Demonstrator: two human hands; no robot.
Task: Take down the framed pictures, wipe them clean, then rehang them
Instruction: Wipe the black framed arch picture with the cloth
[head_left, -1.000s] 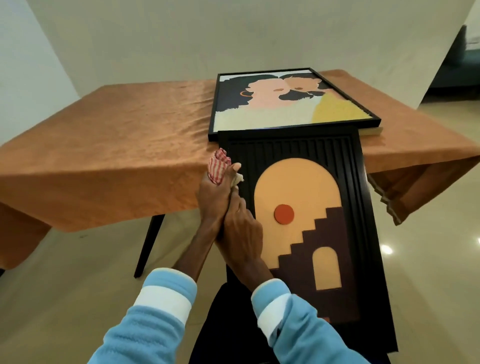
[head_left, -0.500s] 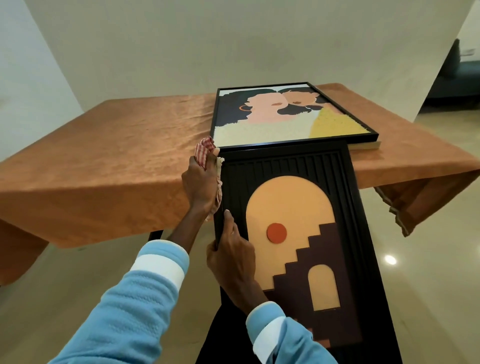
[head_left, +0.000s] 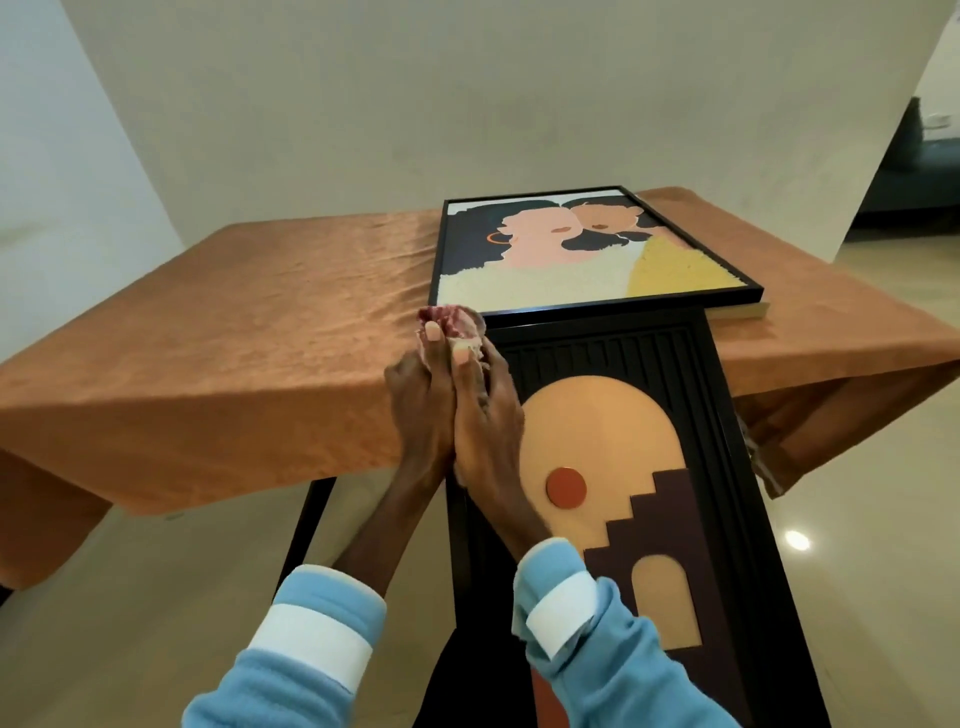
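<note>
Arch picture (head_left: 597, 353), black ribbed frame: slopes from the near edge of the orange-clothed table (head_left: 260, 338) down toward 6 o'clock, top end just beside the portrait picture (head_left: 571, 254) lying flat at 12 o'clock. Left hand (head_left: 421, 405): at the frame's 11 o'clock corner, fingers curled round a bunched red-checked cloth (head_left: 447, 318). Right hand (head_left: 485, 421): pressed against the left at its 3 o'clock, fingers bent close together on the ribbing; whether they pinch the cloth cannot be told.

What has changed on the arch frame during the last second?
The left hand with the cloth moved up the frame, along its left edge to the top corner; the right hand followed beside it. Left hand still grips the cloth; portrait still lies on the table.
</note>
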